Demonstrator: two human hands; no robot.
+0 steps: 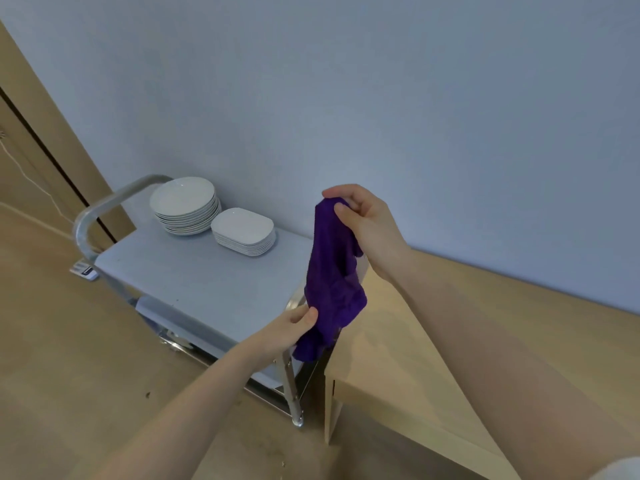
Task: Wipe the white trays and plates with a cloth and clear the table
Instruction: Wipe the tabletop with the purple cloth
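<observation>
Head view: at the far left of the frame a tan door (20, 133) with a dark edge stands against the pale wall (415, 98), and a thin white cord (31, 181) trails down beside it. A small flat white thing (85, 270) lies on the wooden floor (52, 341) just beside the cart; what it is cannot be told.

Left of centre stands a metal cart (194, 278) with a curved handle (104, 206) at its far end and a grey top shelf. On the far part of that shelf, near the wall, sits a stack of round plates (185, 206), and just right of it, close beside or touching, a stack of white rectangular trays (244, 232). A lower shelf shows beneath, partly hidden.

In the lower middle the left hand (292, 329) reaches up from the bottom edge, its thumb and fingers pinching the lower part of the purple cloth (334, 282). The cloth hangs crumpled and stretched between both hands, in the air in front of the cart's near right corner and the table's edge.

Right of centre the right hand (367, 230) is higher, its fingers curled down and gripping the cloth's upper end. Something white (362, 271) peeks out behind the cloth below that hand; it is too hidden to identify.

The light wooden table (433, 358) fills the lower right, its near corner beside the cart, with the right forearm stretched above it.
</observation>
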